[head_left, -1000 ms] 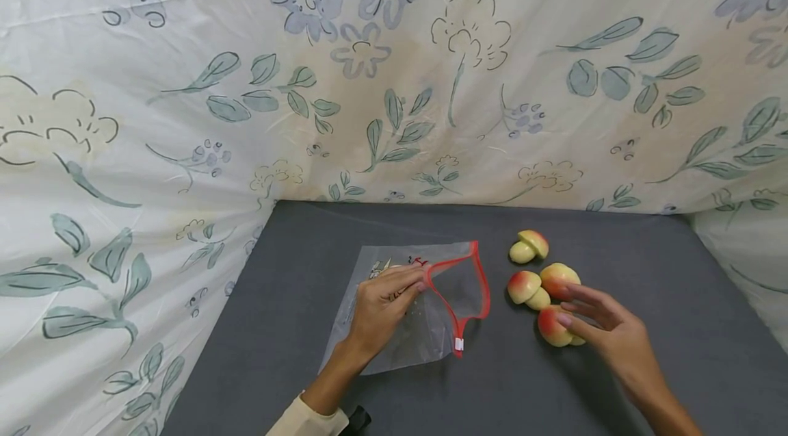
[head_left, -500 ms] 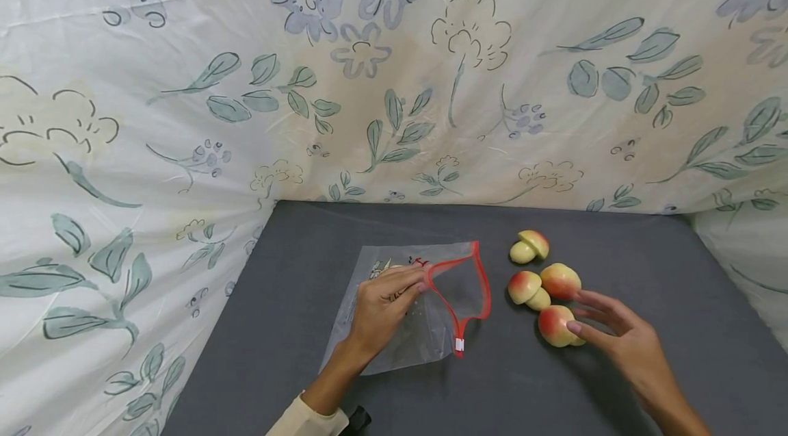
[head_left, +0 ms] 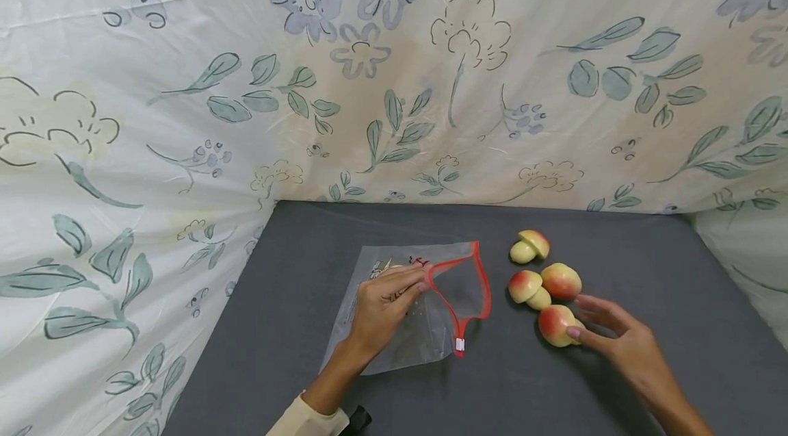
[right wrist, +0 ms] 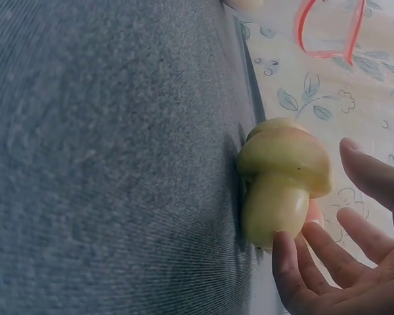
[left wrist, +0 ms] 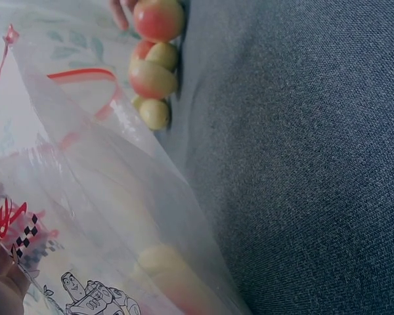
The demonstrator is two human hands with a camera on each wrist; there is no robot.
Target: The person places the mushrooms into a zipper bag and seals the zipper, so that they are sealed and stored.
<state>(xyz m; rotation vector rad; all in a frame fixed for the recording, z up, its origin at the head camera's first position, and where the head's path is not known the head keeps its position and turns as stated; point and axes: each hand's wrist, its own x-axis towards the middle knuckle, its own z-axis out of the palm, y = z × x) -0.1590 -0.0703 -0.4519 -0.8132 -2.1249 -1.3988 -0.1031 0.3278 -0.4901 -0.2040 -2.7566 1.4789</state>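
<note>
My left hand (head_left: 382,309) pinches a clear plastic zip bag (head_left: 418,347) near its red-edged mouth, which gapes to the right. Cartoon figures and red lettering are printed on the bag, and a yellow-red shape shows through the plastic in the left wrist view. To the right lie several toy mushrooms with red-yellow caps. Closest to my right hand (head_left: 628,343) is the front mushroom (head_left: 556,325). That hand's fingers are spread around the stem side, thumb apart from the others, gripping nothing. In the right wrist view a fingertip is at or near the stem (right wrist: 272,210).
Behind the front mushroom sit a middle-left mushroom (head_left: 523,287), another mushroom (head_left: 561,281) beside it, and a back mushroom (head_left: 533,246). All rest on a dark grey tabletop (head_left: 492,395). Flowered cloth (head_left: 394,80) hangs around the back and sides.
My right hand has drawn slightly back to the right and down from the mushrooms, its fingers leaving the rear one. The left hand and bag have stayed in place.
</note>
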